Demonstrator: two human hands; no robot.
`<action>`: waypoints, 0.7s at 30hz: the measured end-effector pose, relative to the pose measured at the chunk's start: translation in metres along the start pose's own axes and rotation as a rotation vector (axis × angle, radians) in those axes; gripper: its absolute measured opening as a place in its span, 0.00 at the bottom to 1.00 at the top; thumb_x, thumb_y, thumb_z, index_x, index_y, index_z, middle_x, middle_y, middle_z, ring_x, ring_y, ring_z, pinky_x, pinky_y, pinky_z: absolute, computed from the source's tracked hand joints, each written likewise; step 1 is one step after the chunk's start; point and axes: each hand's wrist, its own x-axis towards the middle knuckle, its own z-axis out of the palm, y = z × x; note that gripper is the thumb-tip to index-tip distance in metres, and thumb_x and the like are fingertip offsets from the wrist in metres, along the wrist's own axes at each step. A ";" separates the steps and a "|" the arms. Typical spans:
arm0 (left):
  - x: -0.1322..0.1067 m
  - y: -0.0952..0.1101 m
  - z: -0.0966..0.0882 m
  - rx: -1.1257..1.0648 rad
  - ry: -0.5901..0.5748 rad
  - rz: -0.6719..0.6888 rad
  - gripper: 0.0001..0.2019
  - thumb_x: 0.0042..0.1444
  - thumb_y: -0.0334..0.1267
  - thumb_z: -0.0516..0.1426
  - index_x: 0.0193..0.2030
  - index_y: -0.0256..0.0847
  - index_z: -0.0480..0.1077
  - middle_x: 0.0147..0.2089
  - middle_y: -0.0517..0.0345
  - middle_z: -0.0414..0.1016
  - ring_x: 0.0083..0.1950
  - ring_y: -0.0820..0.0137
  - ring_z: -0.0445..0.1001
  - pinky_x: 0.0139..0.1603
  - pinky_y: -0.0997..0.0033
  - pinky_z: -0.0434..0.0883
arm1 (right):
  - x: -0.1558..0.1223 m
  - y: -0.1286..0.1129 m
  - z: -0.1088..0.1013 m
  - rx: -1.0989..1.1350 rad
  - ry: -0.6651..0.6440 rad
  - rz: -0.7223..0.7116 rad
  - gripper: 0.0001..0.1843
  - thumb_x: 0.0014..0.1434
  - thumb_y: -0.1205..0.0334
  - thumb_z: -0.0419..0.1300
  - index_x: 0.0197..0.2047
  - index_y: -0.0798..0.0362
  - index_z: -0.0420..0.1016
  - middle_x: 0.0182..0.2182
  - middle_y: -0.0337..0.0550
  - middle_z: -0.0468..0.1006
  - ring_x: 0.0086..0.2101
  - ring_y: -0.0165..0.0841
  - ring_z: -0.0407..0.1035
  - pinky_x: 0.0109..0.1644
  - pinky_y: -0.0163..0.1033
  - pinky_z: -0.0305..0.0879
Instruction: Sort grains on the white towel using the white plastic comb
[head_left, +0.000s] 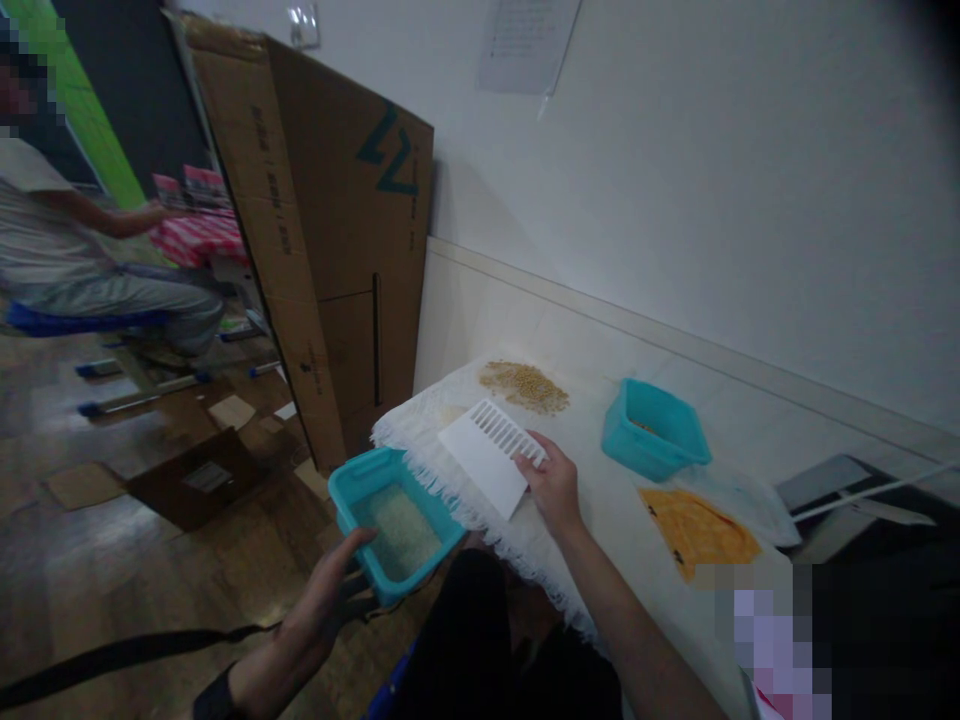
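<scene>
My left hand grips the near left side of a teal plastic bin, thumb over the rim, holding it just below the table edge. Pale, rice-like grains cover part of the bin's bottom. In my right hand is a flat white slotted scraper, pinched at its right end, with a row of slots along its far side. It lies on or just over the fringed white cloth; I cannot tell which. Beyond it is a spread pile of yellowish beans or grains.
A second teal bin stands at the right by the wall. Near it lie an orange cloth or bag and clear plastic. A tall cardboard box stands at the left. Another person sits beyond it, and cardboard lies on the floor.
</scene>
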 end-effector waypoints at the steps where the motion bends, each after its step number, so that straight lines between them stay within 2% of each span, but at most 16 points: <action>1: 0.000 0.000 0.000 0.002 -0.009 -0.002 0.27 0.57 0.53 0.64 0.58 0.39 0.71 0.44 0.44 0.84 0.38 0.55 0.84 0.38 0.59 0.79 | -0.002 0.002 0.002 0.003 -0.011 0.008 0.35 0.44 0.46 0.75 0.52 0.54 0.79 0.37 0.48 0.87 0.32 0.44 0.82 0.35 0.45 0.80; 4: 0.003 -0.001 -0.002 0.006 -0.034 -0.003 0.28 0.57 0.55 0.64 0.58 0.40 0.71 0.44 0.46 0.84 0.38 0.56 0.84 0.39 0.59 0.79 | -0.012 0.005 0.004 0.019 -0.111 0.056 0.34 0.46 0.46 0.74 0.53 0.54 0.79 0.35 0.48 0.87 0.29 0.42 0.81 0.32 0.43 0.79; 6: 0.004 -0.002 -0.004 0.013 -0.030 0.004 0.29 0.56 0.55 0.64 0.58 0.40 0.70 0.44 0.46 0.84 0.39 0.55 0.84 0.38 0.60 0.78 | -0.015 0.006 -0.002 0.035 -0.143 0.090 0.36 0.46 0.45 0.75 0.55 0.54 0.79 0.33 0.47 0.87 0.27 0.42 0.80 0.29 0.42 0.77; 8: 0.004 -0.003 -0.005 0.011 -0.031 0.013 0.29 0.56 0.56 0.65 0.59 0.40 0.70 0.45 0.44 0.84 0.39 0.55 0.84 0.37 0.60 0.78 | -0.012 0.005 -0.016 0.044 -0.060 0.102 0.40 0.44 0.45 0.76 0.57 0.55 0.78 0.31 0.46 0.87 0.27 0.42 0.80 0.28 0.42 0.77; 11: 0.000 -0.003 -0.002 -0.005 -0.020 0.005 0.29 0.55 0.54 0.65 0.59 0.41 0.70 0.46 0.44 0.83 0.38 0.55 0.84 0.36 0.60 0.78 | 0.006 0.008 -0.044 0.046 0.200 0.070 0.44 0.41 0.46 0.77 0.59 0.56 0.76 0.34 0.48 0.87 0.30 0.43 0.80 0.30 0.43 0.77; 13: -0.004 0.000 0.003 0.002 0.003 -0.006 0.27 0.57 0.53 0.65 0.58 0.40 0.70 0.45 0.45 0.82 0.37 0.56 0.83 0.35 0.60 0.78 | 0.022 0.013 -0.058 0.034 0.304 0.035 0.45 0.41 0.46 0.76 0.60 0.57 0.75 0.38 0.50 0.87 0.32 0.44 0.81 0.30 0.43 0.77; 16: -0.010 0.003 0.008 0.020 0.012 -0.020 0.25 0.57 0.51 0.65 0.55 0.38 0.71 0.45 0.45 0.81 0.36 0.58 0.83 0.36 0.60 0.78 | 0.044 0.023 -0.065 -0.031 0.331 -0.014 0.44 0.44 0.44 0.72 0.61 0.58 0.75 0.40 0.53 0.87 0.34 0.45 0.81 0.32 0.46 0.78; 21: -0.008 0.002 0.008 0.014 0.008 -0.036 0.26 0.56 0.52 0.65 0.56 0.40 0.70 0.43 0.47 0.81 0.37 0.56 0.83 0.36 0.59 0.78 | 0.065 0.030 -0.061 -0.106 0.299 -0.063 0.37 0.40 0.48 0.73 0.53 0.57 0.80 0.36 0.50 0.87 0.36 0.47 0.82 0.40 0.49 0.78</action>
